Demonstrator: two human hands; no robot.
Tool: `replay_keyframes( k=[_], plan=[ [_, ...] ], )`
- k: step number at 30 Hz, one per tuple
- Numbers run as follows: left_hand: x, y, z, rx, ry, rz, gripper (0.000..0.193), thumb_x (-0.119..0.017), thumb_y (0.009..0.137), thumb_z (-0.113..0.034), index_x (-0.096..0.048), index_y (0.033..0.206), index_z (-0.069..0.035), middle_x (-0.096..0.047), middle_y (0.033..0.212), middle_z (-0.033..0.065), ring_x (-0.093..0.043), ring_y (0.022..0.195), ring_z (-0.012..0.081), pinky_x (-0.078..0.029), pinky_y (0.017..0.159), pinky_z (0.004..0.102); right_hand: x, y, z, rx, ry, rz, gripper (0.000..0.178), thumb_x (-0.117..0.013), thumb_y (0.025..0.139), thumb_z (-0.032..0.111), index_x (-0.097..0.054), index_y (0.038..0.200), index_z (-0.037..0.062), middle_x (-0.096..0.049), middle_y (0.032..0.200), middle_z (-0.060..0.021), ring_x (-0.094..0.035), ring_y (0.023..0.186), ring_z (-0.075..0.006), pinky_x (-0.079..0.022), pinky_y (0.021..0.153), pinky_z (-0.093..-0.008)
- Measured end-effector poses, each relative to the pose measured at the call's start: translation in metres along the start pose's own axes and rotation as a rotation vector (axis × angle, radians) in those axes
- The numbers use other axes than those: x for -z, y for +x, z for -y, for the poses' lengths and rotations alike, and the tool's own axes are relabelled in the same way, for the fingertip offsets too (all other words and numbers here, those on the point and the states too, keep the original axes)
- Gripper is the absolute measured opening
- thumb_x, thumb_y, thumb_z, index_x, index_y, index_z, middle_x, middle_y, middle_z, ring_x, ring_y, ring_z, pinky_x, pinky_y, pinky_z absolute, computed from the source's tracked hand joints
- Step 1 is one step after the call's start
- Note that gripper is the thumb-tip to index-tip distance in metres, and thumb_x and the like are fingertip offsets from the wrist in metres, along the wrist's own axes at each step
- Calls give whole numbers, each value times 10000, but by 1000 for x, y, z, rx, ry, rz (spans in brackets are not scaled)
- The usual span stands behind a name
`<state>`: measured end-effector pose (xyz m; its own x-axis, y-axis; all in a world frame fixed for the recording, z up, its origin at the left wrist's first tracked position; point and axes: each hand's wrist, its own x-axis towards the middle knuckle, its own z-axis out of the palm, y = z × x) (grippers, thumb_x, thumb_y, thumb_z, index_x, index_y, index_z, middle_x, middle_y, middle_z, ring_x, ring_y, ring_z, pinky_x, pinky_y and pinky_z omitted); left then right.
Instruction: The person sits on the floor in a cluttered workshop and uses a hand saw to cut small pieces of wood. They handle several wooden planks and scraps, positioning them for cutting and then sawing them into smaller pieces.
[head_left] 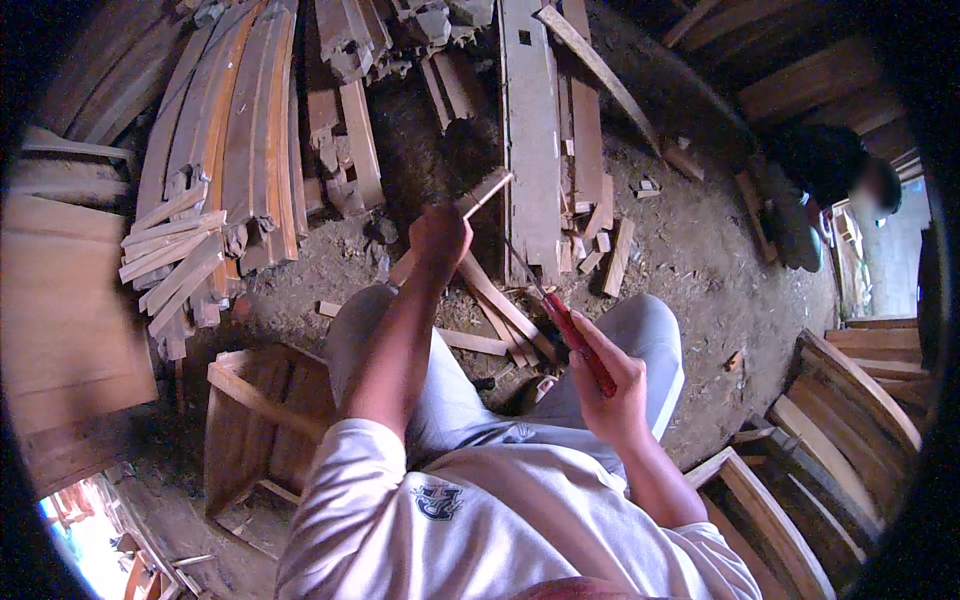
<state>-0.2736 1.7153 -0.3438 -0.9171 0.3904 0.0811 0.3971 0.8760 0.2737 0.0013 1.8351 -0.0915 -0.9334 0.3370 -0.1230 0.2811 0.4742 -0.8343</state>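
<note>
My left hand [440, 235] is closed on a short flat piece of wood [489, 192] with a pale edge, just left of a long grey board [530, 130]. The board has a square hole near its far end. My right hand [608, 385], above my right thigh, grips a red-handled screwdriver [577, 335]. Its long thin shaft points forward and left, and the tip appears over the near part of the board. Whether the tip touches the board I cannot tell. Several loose wooden strips [505, 312] lie between my knees.
Long planks [225, 110] are stacked at the far left, with offcuts on their near end. A wooden frame [262, 400] stands by my left side. More wooden frames [800, 440] are at the right. Another person [800, 190] is at the far right. Wood scraps [620, 258] litter the dirt floor.
</note>
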Motion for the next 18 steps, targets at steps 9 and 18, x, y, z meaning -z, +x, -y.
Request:
replay_keyframes(
  k=[9,18],
  plan=[
    [-2,-30,-76,-225,-191,49,145,-616,873,-206,-734,904,-128,-735,815,141,-734,781,331,-572,712,507,-26,82,-38,88,25,-211,401,-642,967,36,-609,1362,-20,-759,1099,-172,-704,994,-134,-556,838,-309],
    [8,-11,-15,-109,18,-218,188,-592,874,-212,-748,827,-117,-737,762,116,-721,688,353,-607,710,498,-16,14,-24,107,55,-122,423,-628,945,11,-615,1368,0,-763,1073,-175,-690,954,-116,-535,839,-269]
  ],
)
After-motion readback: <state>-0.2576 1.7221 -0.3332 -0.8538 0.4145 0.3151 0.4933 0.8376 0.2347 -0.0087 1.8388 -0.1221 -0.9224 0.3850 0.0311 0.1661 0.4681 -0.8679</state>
